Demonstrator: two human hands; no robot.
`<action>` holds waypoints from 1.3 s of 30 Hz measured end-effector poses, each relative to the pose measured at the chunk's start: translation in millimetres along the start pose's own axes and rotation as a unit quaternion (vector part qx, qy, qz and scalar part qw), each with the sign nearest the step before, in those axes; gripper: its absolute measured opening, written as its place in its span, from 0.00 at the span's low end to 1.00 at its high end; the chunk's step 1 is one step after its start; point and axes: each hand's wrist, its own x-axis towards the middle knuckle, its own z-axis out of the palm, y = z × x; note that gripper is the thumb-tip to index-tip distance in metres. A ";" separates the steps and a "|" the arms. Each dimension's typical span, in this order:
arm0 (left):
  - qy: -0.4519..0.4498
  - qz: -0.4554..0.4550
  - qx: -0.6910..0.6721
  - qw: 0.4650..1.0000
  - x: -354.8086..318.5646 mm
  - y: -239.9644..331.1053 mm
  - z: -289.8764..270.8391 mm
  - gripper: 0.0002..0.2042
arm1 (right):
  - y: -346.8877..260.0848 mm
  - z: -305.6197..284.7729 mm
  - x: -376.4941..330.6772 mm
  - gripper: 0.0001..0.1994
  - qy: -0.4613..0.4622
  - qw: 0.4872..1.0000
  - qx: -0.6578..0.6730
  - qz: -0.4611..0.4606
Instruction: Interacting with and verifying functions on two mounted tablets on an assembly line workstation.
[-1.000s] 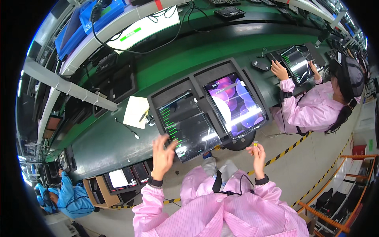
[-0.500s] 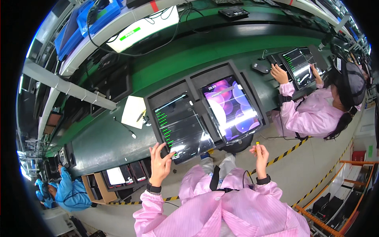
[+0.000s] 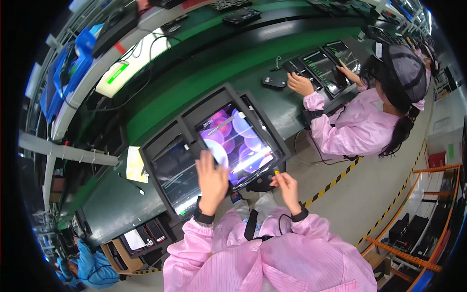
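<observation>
Across the right bay of a dark two-bay tray [image 3: 209,108], a lit tablet [image 3: 245,146] is showing purple circles, and the left hand [image 3: 213,184] is now reaching over its left edge, having shifted from the dark tablet [image 3: 175,168] lying in the tray's left bay. That dark screen is no longer showing its column of green lines, only a small green patch at its near end, so attention seems to be passing to the lit tablet. The left hand is holding nothing visible; its blurred fingers are extending nearly straight, and whether they are touching the glass I cannot tell. Just off the tray's near right side, the right hand [image 3: 288,190] is pinching a small yellow-tipped piece [image 3: 277,172] between thumb and fingers. Left of the tray, a yellow sheet [image 3: 135,164] is resting on the worktop [image 3: 104,214].
</observation>
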 end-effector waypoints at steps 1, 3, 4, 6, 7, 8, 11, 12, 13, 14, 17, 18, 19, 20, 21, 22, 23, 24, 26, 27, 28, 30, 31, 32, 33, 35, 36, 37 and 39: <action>0.000 -0.072 0.033 0.997 8.5 -0.4 2.2 0.16 | 0.5 0.3 4.5 0.14 -0.007 1.000 -0.008 0.003; 0.082 -0.091 0.053 0.991 17.1 -1.0 1.3 0.16 | 1.5 0.7 12.5 0.14 -0.018 1.000 0.021 0.001; 0.101 -0.086 0.055 0.990 17.6 -0.7 -1.3 0.16 | 2.0 0.3 15.2 0.14 -0.023 1.000 0.021 -0.002; 0.091 -0.105 0.026 0.990 15.8 3.3 -6.3 0.17 | 2.3 -1.3 18.0 0.13 -0.035 0.999 0.024 0.005; 0.086 -0.108 0.021 0.990 13.9 6.3 -8.5 0.16 | 2.4 -1.7 18.9 0.13 -0.042 0.999 0.020 0.010; 0.084 -0.109 0.024 0.990 12.7 9.3 -9.8 0.16 | 2.4 -1.8 19.9 0.13 -0.044 0.999 0.027 0.010; 0.069 -0.119 0.022 0.990 10.1 17.6 -9.6 0.17 | 2.3 -0.6 22.4 0.13 -0.057 0.998 0.031 0.027; 0.067 -0.121 0.021 0.990 9.4 19.8 -8.6 0.17 | 2.2 0.0 22.9 0.13 -0.059 0.997 0.038 0.018; 0.060 -0.131 0.016 0.989 8.6 21.7 -7.2 0.17 | 2.1 -0.2 23.1 0.13 -0.061 0.997 0.045 0.009; 0.065 -0.127 0.021 0.990 7.6 23.1 -6.4 0.17 | 1.9 -0.5 22.6 0.13 -0.055 0.997 0.045 -0.012; 0.059 -0.137 0.015 0.989 4.5 25.6 -4.6 0.18 | 1.1 -2.9 18.9 0.13 -0.030 0.999 0.039 0.014; 0.060 -0.139 0.010 0.988 3.7 25.9 -4.3 0.18 | 0.7 -3.7 17.0 0.13 -0.031 0.998 0.044 0.016; 0.064 -0.138 0.005 0.988 3.2 26.2 -4.0 0.18 | 0.4 -4.1 15.9 0.13 -0.027 0.998 0.048 0.018; 0.061 -0.141 0.005 0.988 3.0 26.4 -3.3 0.18 | 0.2 -4.1 15.2 0.13 -0.018 0.998 0.044 0.030; 0.061 -0.141 0.002 0.988 3.0 26.5 -2.5 0.18 | -0.1 -3.4 14.9 0.13 -0.022 0.998 0.052 0.020; 0.062 -0.141 -0.001 0.988 3.3 26.6 -1.4 0.18 | -0.3 -1.8 15.3 0.13 -0.022 0.998 0.049 0.019; 0.060 -0.141 -0.001 0.988 3.7 26.9 0.0 0.18 | -0.6 0.3 16.2 0.13 -0.022 0.998 0.048 0.013; 0.057 -0.138 -0.002 0.989 4.4 27.2 1.4 0.18 | -0.9 2.4 17.5 0.13 -0.024 0.999 0.046 0.007; 0.053 -0.136 -0.003 0.989 5.5 27.9 3.9 0.18 | -1.4 5.4 19.2 0.13 -0.036 0.998 0.047 0.020; 0.054 -0.135 -0.005 0.989 6.1 28.5 4.6 0.18 | -1.5 6.1 19.8 0.13 -0.053 0.997 0.052 0.017; 0.055 -0.134 -0.008 0.989 6.7 29.3 5.0 0.17 | -1.2 6.5 20.8 0.13 -0.052 0.997 0.049 0.026; 0.059 -0.123 -0.012 0.991 9.0 32.7 5.1 0.16 | 0.2 6.6 22.7 0.13 -0.054 0.997 0.049 0.027; 0.054 -0.119 -0.019 0.991 10.6 35.8 5.6 0.16 | 1.1 6.4 23.9 0.13 -0.054 0.997 0.052 0.015; 0.048 -0.083 -0.049 0.994 12.1 39.7 6.1 0.15 | 2.3 6.3 25.1 0.13 -0.057 0.997 0.050 0.028; 0.037 -0.058 -0.081 0.994 13.9 44.7 7.2 0.15 | 3.2 6.0 26.8 0.13 -0.060 0.996 0.062 0.024; -0.016 0.032 -0.140 0.990 16.9 59.4 14.9 0.20 | 4.0 4.1 29.4 0.13 -0.067 0.995 0.074 0.021; -0.048 0.060 -0.136 0.988 17.1 69.5 21.4 0.21 | 3.5 1.7 30.9 0.13 -0.095 0.990 0.092 0.043; -0.077 0.086 -0.129 0.985 17.5 78.6 28.5 0.22 | 2.4 -1.4 32.8 0.14 -0.117 0.985 0.108 0.073; -0.080 0.097 -0.142 0.982 18.4 91.4 41.7 0.24 | -1.5 -7.5 36.9 0.15 -0.135 0.985 0.095 0.040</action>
